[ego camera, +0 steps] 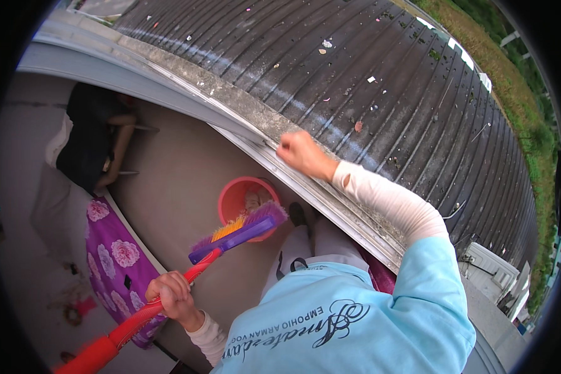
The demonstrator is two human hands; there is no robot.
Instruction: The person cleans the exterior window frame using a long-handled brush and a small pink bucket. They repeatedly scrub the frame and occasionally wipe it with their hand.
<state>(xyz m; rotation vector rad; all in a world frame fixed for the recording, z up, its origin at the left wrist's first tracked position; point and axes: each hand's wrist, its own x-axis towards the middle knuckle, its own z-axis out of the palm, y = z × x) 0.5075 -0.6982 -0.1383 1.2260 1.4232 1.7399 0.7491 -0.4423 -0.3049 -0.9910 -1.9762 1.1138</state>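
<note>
My left hand (172,294) is wrapped around the red handle (138,315) of a brush, its near end running to the lower left. The brush head (240,234), with a purple back and purple and orange bristles, is in front of a round pink-red bucket (225,201) on the floor. Something pale, perhaps a cloth or water, shows inside the bucket. My right hand (303,152), fingers curled, rests at or just over the white window track (327,201); no object shows in it, and its palm side is hidden.
Beyond the window lies a dark ribbed roof (318,89) with scattered litter. At the left, a person in black (86,135) leans beside a purple flowered cloth (124,252). A grey window sash (135,82) runs along the upper left. My legs stand close to the sill.
</note>
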